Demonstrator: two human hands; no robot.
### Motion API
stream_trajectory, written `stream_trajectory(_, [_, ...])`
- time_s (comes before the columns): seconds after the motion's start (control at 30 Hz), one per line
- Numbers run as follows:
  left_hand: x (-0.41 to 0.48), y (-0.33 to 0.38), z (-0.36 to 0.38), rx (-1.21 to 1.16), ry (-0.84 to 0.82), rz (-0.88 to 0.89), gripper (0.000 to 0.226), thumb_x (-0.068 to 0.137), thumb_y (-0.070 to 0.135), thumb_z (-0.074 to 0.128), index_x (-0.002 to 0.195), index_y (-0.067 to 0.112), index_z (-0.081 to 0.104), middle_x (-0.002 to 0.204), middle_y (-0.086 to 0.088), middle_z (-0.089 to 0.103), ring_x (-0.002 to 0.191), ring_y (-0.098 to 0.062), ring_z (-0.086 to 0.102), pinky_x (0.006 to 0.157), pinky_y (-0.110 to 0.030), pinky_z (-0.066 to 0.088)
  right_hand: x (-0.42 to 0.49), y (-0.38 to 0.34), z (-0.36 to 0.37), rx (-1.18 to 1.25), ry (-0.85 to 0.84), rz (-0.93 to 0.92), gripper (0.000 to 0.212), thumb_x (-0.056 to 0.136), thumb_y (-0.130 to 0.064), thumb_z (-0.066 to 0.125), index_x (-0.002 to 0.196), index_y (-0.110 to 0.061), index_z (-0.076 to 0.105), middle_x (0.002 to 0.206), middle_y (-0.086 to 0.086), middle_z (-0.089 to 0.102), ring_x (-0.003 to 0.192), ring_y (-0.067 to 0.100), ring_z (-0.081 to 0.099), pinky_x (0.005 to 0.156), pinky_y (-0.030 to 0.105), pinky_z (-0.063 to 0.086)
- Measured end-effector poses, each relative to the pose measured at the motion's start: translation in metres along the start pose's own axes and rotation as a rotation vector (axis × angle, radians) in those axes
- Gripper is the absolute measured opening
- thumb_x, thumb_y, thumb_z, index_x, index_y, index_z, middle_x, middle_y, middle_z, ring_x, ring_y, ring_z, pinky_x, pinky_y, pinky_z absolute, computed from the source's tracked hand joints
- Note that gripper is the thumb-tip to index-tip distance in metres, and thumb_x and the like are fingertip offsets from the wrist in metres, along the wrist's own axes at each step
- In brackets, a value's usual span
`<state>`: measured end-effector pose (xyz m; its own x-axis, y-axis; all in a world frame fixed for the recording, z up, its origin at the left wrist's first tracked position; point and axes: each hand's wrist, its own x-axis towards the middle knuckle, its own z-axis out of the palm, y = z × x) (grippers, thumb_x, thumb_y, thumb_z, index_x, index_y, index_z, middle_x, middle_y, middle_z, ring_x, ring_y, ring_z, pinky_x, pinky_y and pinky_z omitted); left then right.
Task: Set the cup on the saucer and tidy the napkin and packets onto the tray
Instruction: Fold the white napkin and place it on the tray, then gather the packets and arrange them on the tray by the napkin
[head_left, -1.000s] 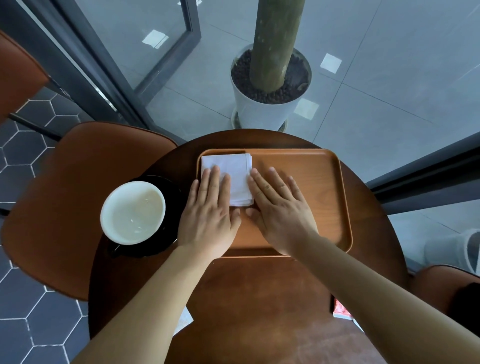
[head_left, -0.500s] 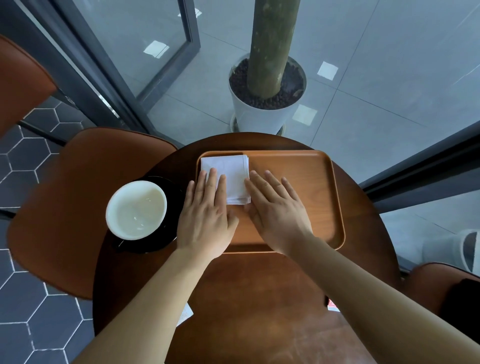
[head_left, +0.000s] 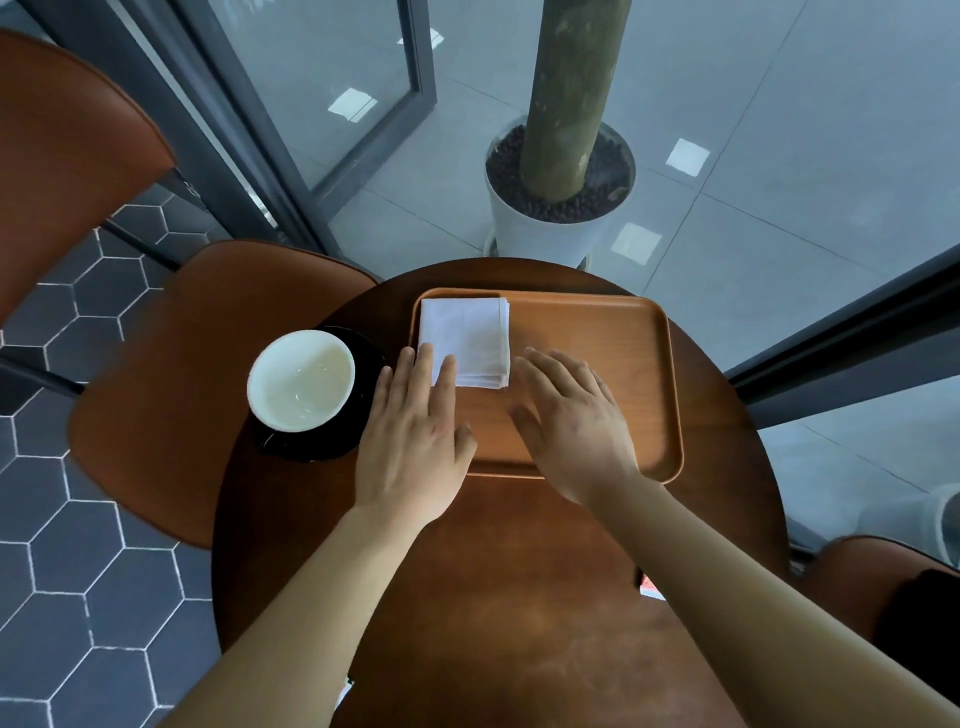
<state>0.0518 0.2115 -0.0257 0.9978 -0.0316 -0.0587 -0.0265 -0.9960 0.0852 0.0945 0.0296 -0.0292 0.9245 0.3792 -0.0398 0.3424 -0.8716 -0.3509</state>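
Observation:
A white cup (head_left: 301, 379) stands on a black saucer (head_left: 363, 415) at the left of the round wooden table (head_left: 519, 597). A folded white napkin (head_left: 467, 338) lies in the far left corner of the wooden tray (head_left: 623, 374). My left hand (head_left: 415, 431) is flat and open, two fingertips on the napkin's near left corner. My right hand (head_left: 571, 421) hovers open over the tray, just right of the napkin and apart from it. Part of a red and white packet (head_left: 652, 590) peeks out under my right forearm. A white packet edge (head_left: 344, 693) shows beside my left forearm.
A brown chair (head_left: 182, 389) stands close to the table's left, another (head_left: 67, 156) farther back. A white planter with a trunk (head_left: 561, 197) stands beyond the glass wall. A third chair (head_left: 893, 597) sits at the lower right.
Both hands have drawn back toward me off the napkin. The right hand has lifted clear of it; the left keeps only its fingertips on it. The napkin stays in place.

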Motion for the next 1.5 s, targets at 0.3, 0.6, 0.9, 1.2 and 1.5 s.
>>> stream_trajectory(0.3, [-0.081, -0.002, -0.023, -0.131, 0.080, -0.126, 0.057, 0.094, 0.025, 0.057, 0.145, 0.005, 0.044, 0.149, -0.020, 0.045, 0.141, -0.036, 0.041, 0.112, -0.052, 0.038, -0.048, -0.006, -0.014, 0.075, -0.031, -0.040, 0.045, 0.094, -0.033, 0.061, 0.136, -0.018, 0.056, 0.140, -0.001, 0.057, 0.128, 0.027, 0.049, 0.100, 0.045, 0.048])
stream_trajectory(0.6, [-0.180, -0.062, -0.005, -0.251, -0.053, -0.337, 0.069, 0.079, 0.020, 0.075, 0.142, 0.010, 0.048, 0.125, -0.015, 0.053, 0.107, -0.032, 0.050, 0.081, -0.046, 0.050, -0.134, -0.004, 0.001, 0.054, 0.013, 0.088, 0.046, 0.084, -0.021, 0.075, 0.128, -0.014, 0.065, 0.127, 0.007, 0.065, 0.110, 0.037, 0.059, 0.091, 0.044, 0.051])
stream_trajectory(0.9, [-0.225, -0.076, 0.019, -0.331, -0.229, -0.300, 0.093, 0.071, 0.031, 0.084, 0.150, 0.027, 0.036, 0.141, -0.009, 0.034, 0.122, -0.033, 0.040, 0.086, -0.047, 0.052, -0.202, 0.009, -0.002, -0.107, 0.036, 0.354, 0.054, 0.081, -0.029, 0.075, 0.132, -0.023, 0.059, 0.138, 0.001, 0.058, 0.119, 0.037, 0.049, 0.089, 0.050, 0.051])
stream_trajectory(1.2, [-0.215, -0.051, 0.038, -0.319, -0.083, -0.373, 0.070, 0.078, 0.001, 0.077, 0.142, 0.011, 0.051, 0.131, -0.020, 0.045, 0.110, -0.039, 0.043, 0.089, -0.051, 0.049, -0.209, 0.047, -0.001, -0.182, -0.211, 0.524, 0.063, 0.096, -0.060, 0.038, 0.152, -0.045, 0.013, 0.164, -0.005, 0.018, 0.140, 0.035, 0.024, 0.106, 0.051, 0.037])
stream_trajectory(1.5, [-0.190, 0.013, 0.041, -0.293, -0.045, -0.242, 0.056, 0.086, 0.009, 0.071, 0.139, 0.007, 0.053, 0.118, -0.015, 0.048, 0.106, -0.030, 0.046, 0.089, -0.039, 0.048, -0.206, -0.008, 0.040, -0.221, -0.178, 0.269, 0.068, 0.094, -0.050, 0.048, 0.153, -0.029, 0.023, 0.163, 0.006, 0.022, 0.138, 0.035, 0.030, 0.100, 0.047, 0.040])
